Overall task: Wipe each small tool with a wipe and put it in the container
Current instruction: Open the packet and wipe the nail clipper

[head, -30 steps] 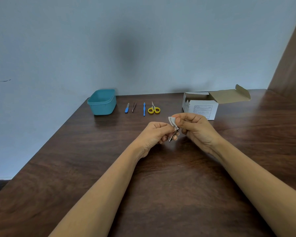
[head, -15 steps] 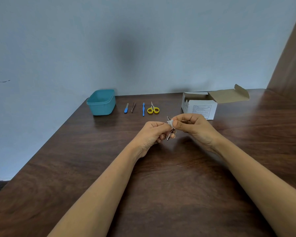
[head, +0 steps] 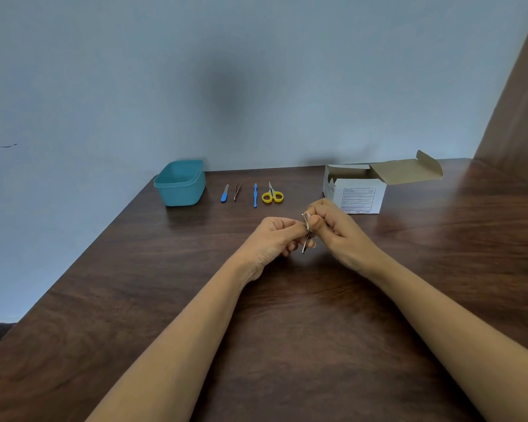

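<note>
The small metal tool (head: 305,245) is thin and silvery, tilted a little off upright, its lower end poking out below my fingers; what kind of tool it is I cannot tell, it is too small and partly covered. A folded white wipe (head: 306,220) is wrapped round its upper end. I hold both in the air above the middle of the dark wooden table (head: 287,330).

My left hand (head: 273,239) is curled, its fingertips pinching the tool's shaft. My right hand (head: 340,231) is curled too, thumb and forefinger squeezing the wipe against the tool (the two hands nearly touch there). Both forearms reach forward.

The teal container (head: 180,184) stands at the far left of the table. To its right lie a blue file (head: 224,194), tweezers (head: 237,191), a blue-handled tool (head: 255,195) and yellow scissors (head: 272,195) in a row, then an open white box (head: 358,194) just behind my right hand.
</note>
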### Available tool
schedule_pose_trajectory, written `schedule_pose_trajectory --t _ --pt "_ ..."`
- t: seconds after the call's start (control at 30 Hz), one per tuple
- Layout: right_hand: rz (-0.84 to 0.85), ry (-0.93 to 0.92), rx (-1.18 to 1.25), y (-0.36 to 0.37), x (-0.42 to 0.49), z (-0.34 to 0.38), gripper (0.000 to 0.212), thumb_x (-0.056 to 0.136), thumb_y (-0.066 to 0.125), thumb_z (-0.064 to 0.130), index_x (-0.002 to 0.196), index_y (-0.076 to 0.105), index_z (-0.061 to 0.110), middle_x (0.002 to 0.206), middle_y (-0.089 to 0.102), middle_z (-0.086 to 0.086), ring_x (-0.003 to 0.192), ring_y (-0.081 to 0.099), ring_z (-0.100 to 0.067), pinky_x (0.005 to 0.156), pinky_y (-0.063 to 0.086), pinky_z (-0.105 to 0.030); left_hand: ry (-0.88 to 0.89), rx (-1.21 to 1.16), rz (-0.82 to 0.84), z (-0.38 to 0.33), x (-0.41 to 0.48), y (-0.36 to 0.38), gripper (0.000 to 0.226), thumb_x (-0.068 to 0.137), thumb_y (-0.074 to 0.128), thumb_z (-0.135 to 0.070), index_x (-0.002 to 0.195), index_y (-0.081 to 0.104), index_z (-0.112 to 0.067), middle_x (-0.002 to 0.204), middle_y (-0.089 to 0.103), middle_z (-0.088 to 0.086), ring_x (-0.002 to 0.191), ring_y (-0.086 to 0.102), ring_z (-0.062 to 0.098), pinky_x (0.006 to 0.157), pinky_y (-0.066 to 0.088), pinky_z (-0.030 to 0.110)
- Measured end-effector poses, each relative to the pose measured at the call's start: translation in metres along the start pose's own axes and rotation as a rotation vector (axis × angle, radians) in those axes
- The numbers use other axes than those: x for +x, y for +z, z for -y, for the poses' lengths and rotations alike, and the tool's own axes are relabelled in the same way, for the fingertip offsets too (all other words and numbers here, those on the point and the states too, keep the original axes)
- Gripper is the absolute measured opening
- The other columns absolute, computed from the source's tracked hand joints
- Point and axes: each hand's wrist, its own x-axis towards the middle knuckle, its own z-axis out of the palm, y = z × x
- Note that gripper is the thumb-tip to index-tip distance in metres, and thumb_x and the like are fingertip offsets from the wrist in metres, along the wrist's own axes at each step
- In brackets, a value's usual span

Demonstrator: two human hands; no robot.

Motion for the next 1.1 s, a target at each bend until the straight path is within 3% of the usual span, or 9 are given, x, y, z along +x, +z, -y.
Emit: schedule_pose_trajectory --t 0.13,0.33,0.5,0.67,0.73,0.87,0.97,1.03,1.1 --pt "-0.032 0.02 0.095 0.001 0.001 -0.001 0.039 0.095 0.04 0.052 0.079 0.057 0.02 0.091 0.051 0.001 0.082 0.055 -0.022 0.078 0.048 -0.039 -0.003 0.011 0.011 -0.001 0.0 0.0 0.027 0.094 0.058 -0.026 0.095 0.071 -0.003 0.071 0.069 -0.002 0.051 0.042 0.002 0.05 0.034 0.015" --pt "-0.067 0.047 0.304 0.001 0.001 0.004 0.029 0.095 0.049 0.031 0.08 0.06 0.01 0.086 0.054 -0.003 0.08 0.053 -0.021 0.081 0.044 -0.045 -0.01 0.012 -0.015 -0.003 -0.001 0.001 0.035 0.095 0.057 -0.024 0.104 0.067 0.008 0.07 0.069 -0.003 0.05 0.043 0.001 0.049 0.035 0.014" --pt "-0.121 0.067 0.446 -0.002 0.001 0.014 0.019 0.091 0.053 0.028 0.075 0.063 0.027 0.081 0.053 0.013 0.08 0.047 -0.008 0.077 0.038 -0.022 -0.029 -0.095 -0.017 -0.005 -0.003 0.001 0.03 0.097 0.051 -0.018 0.102 0.066 0.007 0.068 0.067 -0.005 0.048 0.04 0.002 0.054 0.034 0.015" --pt "-0.152 0.061 0.601 -0.001 0.001 0.019 0.022 0.08 0.066 0.052 0.08 0.065 0.03 0.079 0.052 0.012 0.076 0.039 -0.015 0.073 0.035 -0.024 -0.023 -0.245 -0.017 -0.005 -0.004 -0.004 0.037 0.098 0.051 -0.021 0.072 0.077 -0.015 0.088 0.055 0.013 0.049 0.038 0.002 0.058 0.033 0.017" --pt "-0.189 0.043 0.606 0.001 0.001 0.018 0.024 0.079 0.067 0.054 0.081 0.065 0.03 0.081 0.053 0.009 0.077 0.04 -0.02 0.073 0.036 -0.027 -0.024 -0.285 -0.026 -0.004 -0.004 -0.003 0.037 0.098 0.051 -0.021 0.071 0.077 -0.016 0.091 0.051 0.014 0.05 0.038 0.002 0.057 0.033 0.017" --pt "-0.283 -0.022 0.483 0.005 0.002 0.021 0.01 0.087 0.06 0.041 0.082 0.065 0.035 0.086 0.055 0.013 0.075 0.046 -0.009 0.07 0.039 -0.021 -0.016 -0.327 -0.038 -0.004 -0.004 -0.002 0.027 0.097 0.053 -0.022 0.078 0.071 -0.015 0.077 0.058 0.002 0.05 0.04 0.002 0.058 0.034 0.018" --pt "-0.335 -0.094 0.328 0.004 0.002 0.022 0.014 0.091 0.053 0.033 0.083 0.064 0.037 0.087 0.054 0.014 0.075 0.047 -0.019 0.07 0.039 -0.023 -0.009 -0.312 -0.037 -0.004 -0.003 -0.002 0.027 0.097 0.052 -0.022 0.079 0.07 -0.014 0.069 0.062 -0.005 0.049 0.039 0.002 0.058 0.034 0.017" --pt "-0.335 -0.116 0.272 0.003 0.002 0.021 0.015 0.093 0.053 0.029 0.084 0.063 0.035 0.088 0.056 0.011 0.076 0.048 -0.027 0.069 0.038 -0.023 -0.007 -0.315 -0.046 -0.004 -0.003 -0.002 0.025 0.098 0.052 -0.022 0.082 0.069 -0.013 0.066 0.062 -0.007 0.049 0.039 0.002 0.056 0.035 0.016" --pt "-0.318 -0.121 0.245 0.0 0.001 0.019 0.015 0.095 0.053 0.021 0.087 0.064 0.028 0.088 0.058 0.002 0.078 0.051 -0.023 0.071 0.039 -0.022 0.002 -0.35 -0.069 -0.003 -0.003 -0.002 0.023 0.097 0.054 -0.022 0.083 0.069 -0.012 0.071 0.061 -0.003 0.05 0.04 0.002 0.055 0.036 0.016"
